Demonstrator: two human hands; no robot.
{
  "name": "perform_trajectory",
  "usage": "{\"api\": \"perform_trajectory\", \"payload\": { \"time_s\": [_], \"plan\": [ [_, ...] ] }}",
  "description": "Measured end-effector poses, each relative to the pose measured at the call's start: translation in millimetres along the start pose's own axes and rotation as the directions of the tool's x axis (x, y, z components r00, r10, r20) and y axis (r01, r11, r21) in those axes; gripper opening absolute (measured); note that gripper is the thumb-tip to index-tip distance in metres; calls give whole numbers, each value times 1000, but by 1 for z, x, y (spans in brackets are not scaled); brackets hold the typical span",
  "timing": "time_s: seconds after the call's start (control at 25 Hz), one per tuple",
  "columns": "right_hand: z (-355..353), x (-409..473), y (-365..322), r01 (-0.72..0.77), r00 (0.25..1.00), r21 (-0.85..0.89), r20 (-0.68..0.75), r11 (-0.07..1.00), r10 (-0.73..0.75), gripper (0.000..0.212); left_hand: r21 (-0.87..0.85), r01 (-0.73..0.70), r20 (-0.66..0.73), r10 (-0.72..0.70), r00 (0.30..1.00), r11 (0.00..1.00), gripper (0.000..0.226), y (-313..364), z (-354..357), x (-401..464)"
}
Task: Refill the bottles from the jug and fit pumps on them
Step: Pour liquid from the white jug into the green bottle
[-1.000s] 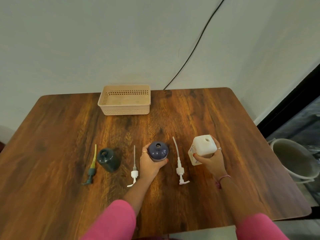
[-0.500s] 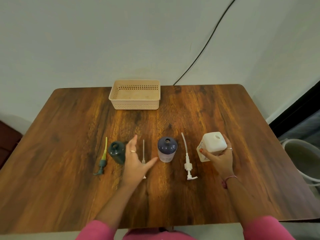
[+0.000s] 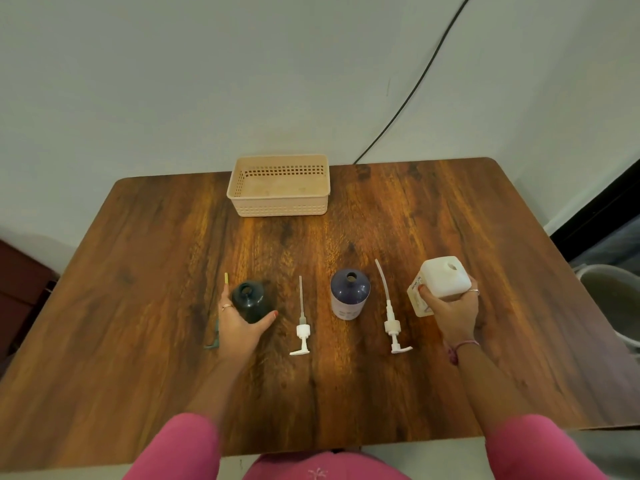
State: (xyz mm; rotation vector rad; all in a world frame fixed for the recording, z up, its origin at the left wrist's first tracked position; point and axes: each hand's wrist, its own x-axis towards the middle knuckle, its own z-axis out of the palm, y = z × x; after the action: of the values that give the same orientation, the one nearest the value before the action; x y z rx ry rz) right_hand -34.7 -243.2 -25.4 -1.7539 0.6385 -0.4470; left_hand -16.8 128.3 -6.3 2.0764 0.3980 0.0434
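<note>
Wooden table carries, toward its near edge, a dark green bottle gripped low by left hand and a white jug, likely heavy and slick, clasped round its body by right hand.

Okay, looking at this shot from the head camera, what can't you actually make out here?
- Green pump: in the head view, the left hand covers its middle.
- Liquid level in the dark green bottle, purple bottle and white jug: opaque walls hide it.
- Jug label print: too small, partly under the right hand.
- Bucket: cut off by the right edge.
</note>
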Motion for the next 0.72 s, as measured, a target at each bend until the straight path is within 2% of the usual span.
{"api": "perform_trajectory", "payload": {
  "time_s": [0.16,0.28,0.48,0.6,0.72],
  "plan": [
    [-1,5,-2,-20,1000,-105,13,994,22,73,-65,66,-10,-67,998,996,86,-7,4,1],
    [0,6,-22,19,998,-53,-53,998,-22,79,-99,53,-35,-57,998,994,80,-1,2,2],
    [4,11,-81,139,983,-45,-116,989,-144,80,-218,-96,-37,90,995,971,76,52,-10,13],
    [8,15,-130,211,971,-78,-102,974,-218,77,-291,-203,-43,199,979,935,75,101,-19,20],
    [14,17,-180,304,949,-63,-71,951,-308,76,-294,-310,-96,295,951,904,75,147,-30,22]
  ]
}}
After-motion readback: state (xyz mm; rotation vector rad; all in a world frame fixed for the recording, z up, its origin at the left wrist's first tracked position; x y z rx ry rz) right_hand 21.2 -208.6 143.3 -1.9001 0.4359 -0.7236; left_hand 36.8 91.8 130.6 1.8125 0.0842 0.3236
